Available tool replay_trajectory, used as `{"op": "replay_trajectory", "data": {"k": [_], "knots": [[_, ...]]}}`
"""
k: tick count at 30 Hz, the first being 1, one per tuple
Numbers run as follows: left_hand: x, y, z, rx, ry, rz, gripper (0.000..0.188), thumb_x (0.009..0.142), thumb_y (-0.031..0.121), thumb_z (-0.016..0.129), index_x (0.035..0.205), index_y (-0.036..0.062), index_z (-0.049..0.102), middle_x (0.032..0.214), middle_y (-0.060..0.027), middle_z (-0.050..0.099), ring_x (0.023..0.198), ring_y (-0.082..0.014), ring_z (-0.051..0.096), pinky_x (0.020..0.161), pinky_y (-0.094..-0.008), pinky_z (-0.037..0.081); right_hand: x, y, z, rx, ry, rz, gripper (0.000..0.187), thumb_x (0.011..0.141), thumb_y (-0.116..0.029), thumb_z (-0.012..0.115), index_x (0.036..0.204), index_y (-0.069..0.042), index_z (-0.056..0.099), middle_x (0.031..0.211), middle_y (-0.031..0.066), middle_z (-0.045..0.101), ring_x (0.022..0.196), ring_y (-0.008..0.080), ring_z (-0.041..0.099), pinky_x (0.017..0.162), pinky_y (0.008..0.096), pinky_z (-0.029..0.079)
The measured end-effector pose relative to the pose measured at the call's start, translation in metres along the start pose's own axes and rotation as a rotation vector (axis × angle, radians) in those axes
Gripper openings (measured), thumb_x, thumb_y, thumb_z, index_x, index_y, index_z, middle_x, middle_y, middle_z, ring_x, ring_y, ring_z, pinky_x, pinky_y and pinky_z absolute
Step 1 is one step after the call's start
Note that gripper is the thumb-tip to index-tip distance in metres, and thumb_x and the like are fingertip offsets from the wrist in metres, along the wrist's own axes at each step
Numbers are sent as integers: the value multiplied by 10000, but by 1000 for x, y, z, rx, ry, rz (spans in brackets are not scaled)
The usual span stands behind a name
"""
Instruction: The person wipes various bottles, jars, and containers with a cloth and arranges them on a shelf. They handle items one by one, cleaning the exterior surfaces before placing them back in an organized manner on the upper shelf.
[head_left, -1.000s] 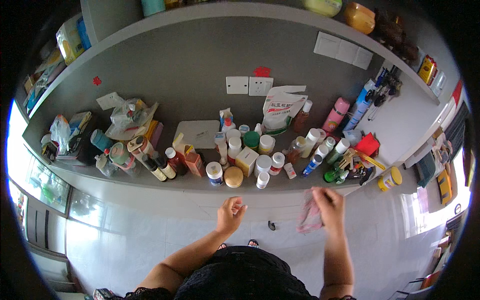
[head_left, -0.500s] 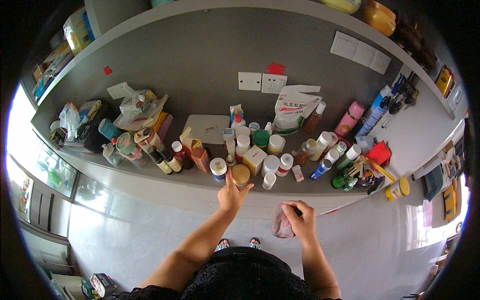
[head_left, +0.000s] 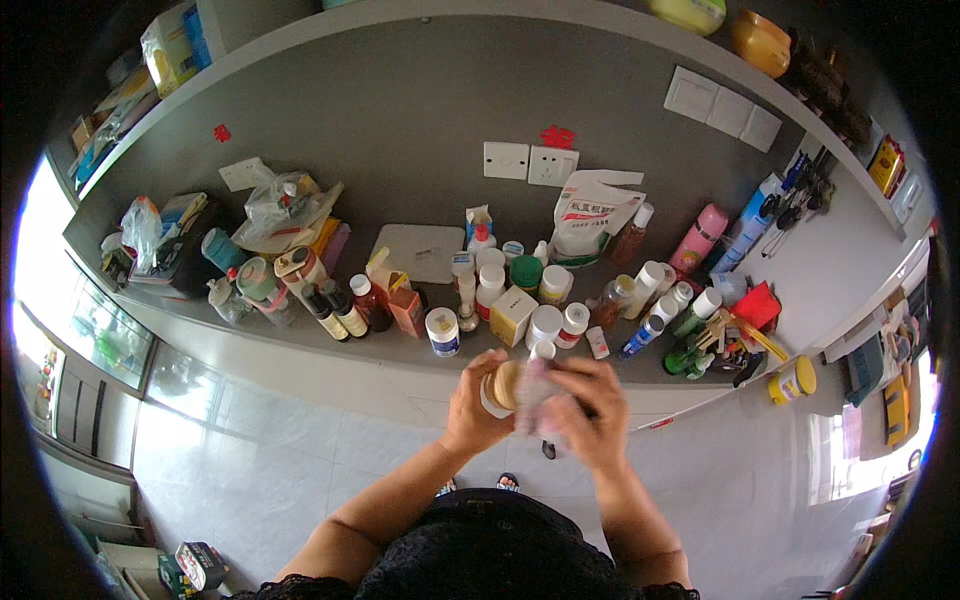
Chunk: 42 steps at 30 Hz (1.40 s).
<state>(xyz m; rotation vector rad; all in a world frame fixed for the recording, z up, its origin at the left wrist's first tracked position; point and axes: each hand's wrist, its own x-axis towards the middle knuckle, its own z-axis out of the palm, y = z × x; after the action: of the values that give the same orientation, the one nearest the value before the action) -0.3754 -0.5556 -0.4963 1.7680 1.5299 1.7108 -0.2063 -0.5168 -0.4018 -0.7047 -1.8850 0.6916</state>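
My left hand (head_left: pixel 472 408) is shut around a small round jar with a tan lid (head_left: pixel 501 386), held just in front of the grey counter's edge (head_left: pixel 380 352). My right hand (head_left: pixel 592 412) presses a pink cloth (head_left: pixel 540 398) against the jar's side. The two hands meet over the jar, and the cloth hides part of it. Closest on the counter behind them are a white bottle with a blue label (head_left: pixel 442 332) and a cream box (head_left: pixel 513 315).
Several bottles, jars and boxes crowd the counter. A white bag (head_left: pixel 595 215) and a pink bottle (head_left: pixel 700 236) stand at the back, plastic bags (head_left: pixel 285 205) at the left, a yellow jar (head_left: pixel 793 381) at the right. Wall sockets (head_left: pixel 530 164) sit above. White floor tiles lie below.
My left hand reached to the counter, took the tan-lidded jar and drew it back. My right hand brought the pink cloth up against it.
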Motion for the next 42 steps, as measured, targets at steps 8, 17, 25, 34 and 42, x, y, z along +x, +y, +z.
{"op": "replay_trajectory", "data": {"k": [8,17,25,34,42], "knots": [[-12,25,-31,-150,-130,-245,826,621,264,882,1234,35,378,1163,-126,589,1069,-239,608,854,-355,490,7,-10,45,-23,-174,-123,288,789,-217,723,1048,-94,690,1142,166,585,1018,341,588,870,420,481],[-17,30,-49,-620,-184,-52,769,634,64,858,1247,-11,399,1256,-153,517,1163,-231,528,991,-362,428,30,-1,24,-100,-91,72,309,771,-145,754,1061,-66,684,918,132,688,772,245,652,680,304,502],[12,51,-63,-42,-69,65,622,581,64,804,1143,44,537,1121,-181,538,1055,-355,535,877,-414,473,32,-47,31,-194,-208,-267,400,805,-188,731,1159,-35,624,1131,154,614,1007,265,622,841,349,501],[-2,52,-67,-378,-222,36,720,601,62,853,1218,30,484,1164,-136,561,1107,-250,549,936,-364,463,19,-14,43,476,-129,474,319,881,-214,672,1058,49,634,905,54,675,814,91,611,717,247,500],[8,60,-77,-1235,-218,-687,673,815,314,716,1338,42,391,1243,-124,551,1171,-256,544,998,-434,445,23,-42,47,-18,-6,-113,268,882,-129,637,1127,-21,634,1068,159,640,954,261,627,800,319,492]]}}
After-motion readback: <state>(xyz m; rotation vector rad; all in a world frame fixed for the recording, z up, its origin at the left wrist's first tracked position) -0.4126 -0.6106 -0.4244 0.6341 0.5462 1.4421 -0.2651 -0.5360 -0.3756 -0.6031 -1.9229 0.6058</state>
